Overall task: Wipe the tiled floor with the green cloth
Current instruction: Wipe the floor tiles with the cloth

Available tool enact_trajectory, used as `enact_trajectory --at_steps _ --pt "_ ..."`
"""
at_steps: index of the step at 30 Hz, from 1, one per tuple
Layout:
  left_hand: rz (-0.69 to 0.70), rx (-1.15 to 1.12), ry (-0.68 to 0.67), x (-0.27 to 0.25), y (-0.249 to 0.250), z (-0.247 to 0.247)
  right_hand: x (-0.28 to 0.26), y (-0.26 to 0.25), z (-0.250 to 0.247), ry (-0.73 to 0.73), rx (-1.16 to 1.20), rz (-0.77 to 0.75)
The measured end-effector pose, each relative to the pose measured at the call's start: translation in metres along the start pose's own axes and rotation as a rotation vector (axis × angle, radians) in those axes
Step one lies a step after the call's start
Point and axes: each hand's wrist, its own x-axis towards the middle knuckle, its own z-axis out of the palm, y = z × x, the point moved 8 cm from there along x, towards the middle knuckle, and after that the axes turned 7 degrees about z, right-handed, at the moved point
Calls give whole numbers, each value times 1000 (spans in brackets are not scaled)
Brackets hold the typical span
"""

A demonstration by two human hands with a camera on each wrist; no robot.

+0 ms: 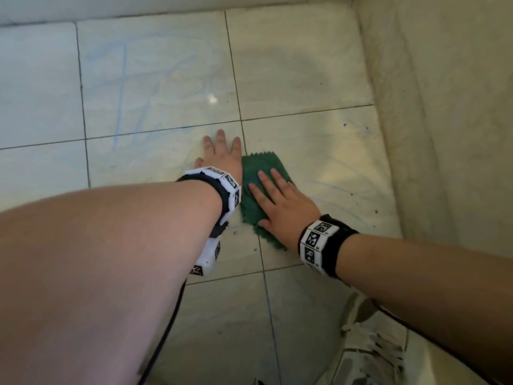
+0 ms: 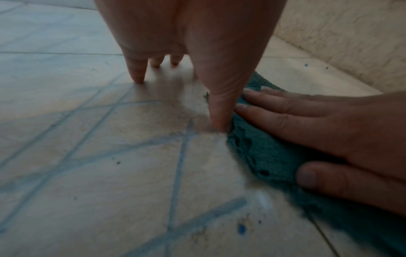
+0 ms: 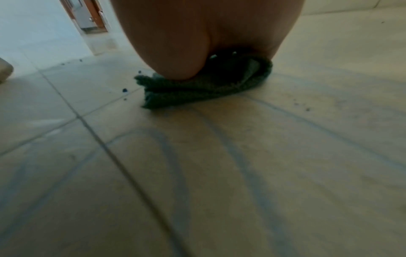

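Head view: the right hand lies flat, fingers straight, pressing the green cloth onto the tiled floor, on the tile that meets the wall at the floor's right edge. The left hand is spread flat on the bare tile just beside the cloth's left edge, holding nothing and propping the body. Blue scribbled lines run over the tiles toward the far-left corner, well apart from the cloth, so much of the floor looks unwiped. A shoe stands at the near edge.

Left wrist view: the left hand's fingertips rest on the tile and its thumb comes down right at the cloth's hem. The likely trouble is here: a stroke to the left would run the cloth into this thumb and bunch it, unless the hand moves off. Blue specks and grit lie loose nearby and may smear instead of lifting.

Right wrist view: the cloth is folded and rucked under the heel of the right hand, one layer gaping. Since the palm only presses and nothing grips the cloth, it may slide out or roll up mid-stroke. Faint blue lines cross the tile in front of it.
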Motion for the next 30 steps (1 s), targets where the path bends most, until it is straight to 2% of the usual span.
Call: enact_trajectory --at_steps 2,5,7,10,12,16,19,21,25,30 --pt "18 18 -24 -2 0 2 12 26 -6 45 4 57" --pt "35 25 -21 -4 -2 2 31 104 -25 90 121 328" --pt "39 22 -14 -2 -3 1 37 153 -33 58 226 487" --pt "39 18 -24 -1 1 -1 40 174 -38 43 319 615" --pt "29 15 -24 1 4 -2 40 147 -37 57 256 558" --pt "16 12 -16 5 5 -1 32 58 -30 48 125 225" --pt "9 18 -18 8 5 -2 40 46 -32 53 90 141" --pt "4 11 -26 9 6 -1 53 63 -43 71 83 158" --pt "2 10 -42 9 7 -3 76 119 -72 83 154 285" --pt "-3 16 -65 8 8 -1 68 202 -59 79 276 540"
